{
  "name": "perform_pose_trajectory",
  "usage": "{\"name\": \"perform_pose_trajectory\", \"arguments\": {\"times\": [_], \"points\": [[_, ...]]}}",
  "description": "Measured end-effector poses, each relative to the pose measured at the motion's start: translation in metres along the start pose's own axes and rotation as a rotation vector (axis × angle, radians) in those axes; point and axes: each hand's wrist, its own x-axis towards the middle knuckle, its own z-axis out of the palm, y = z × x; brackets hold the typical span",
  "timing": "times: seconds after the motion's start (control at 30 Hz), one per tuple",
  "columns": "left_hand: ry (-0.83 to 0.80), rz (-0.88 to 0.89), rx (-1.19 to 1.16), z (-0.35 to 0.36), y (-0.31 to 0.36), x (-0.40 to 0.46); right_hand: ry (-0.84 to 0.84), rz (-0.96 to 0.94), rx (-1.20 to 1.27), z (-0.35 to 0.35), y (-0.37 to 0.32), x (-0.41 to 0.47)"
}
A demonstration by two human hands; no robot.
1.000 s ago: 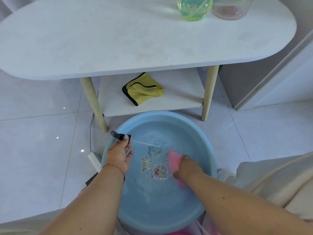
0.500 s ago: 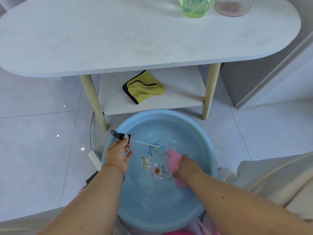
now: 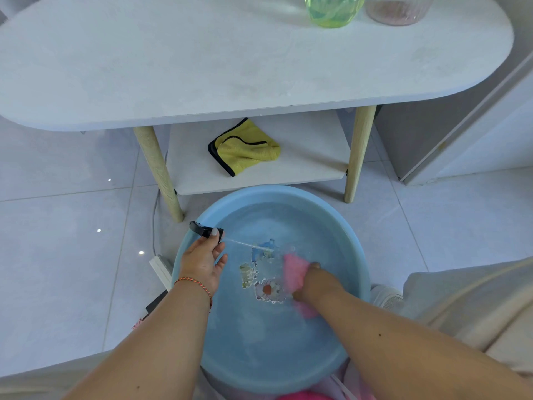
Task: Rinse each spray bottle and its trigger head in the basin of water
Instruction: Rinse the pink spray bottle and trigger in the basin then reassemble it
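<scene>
hands first: the left hand is pinching the black trigger head over the basin rim, its clear dip tube running right and slightly toward me into the water. the right hand is wrapped around the pink spray bottle underwater, long axis going roughly away from me, neck end looking like the far one. green bottle and pinkish bottle are sitting on the bench, can't tell if rinsed, so probably midway.
</scene>
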Motion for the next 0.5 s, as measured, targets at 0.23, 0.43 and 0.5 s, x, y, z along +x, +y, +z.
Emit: {"name": "perform_pose_trajectory", "arguments": {"times": [0.23,0.43,0.5], "points": [[-0.007,-0.001,0.002,-0.0014,-0.0004,0.0012,-0.001,0.015,0.026,-0.0023,-0.0053,-0.0019],[-0.012,0.002,0.014,-0.0029,-0.001,0.0017,0.019,-0.029,-0.023,-0.0027,-0.0017,-0.0011],[-0.011,-0.003,0.013,-0.0028,-0.0011,0.0012,0.012,-0.02,-0.031,-0.0009,0.0001,-0.0002]]}}
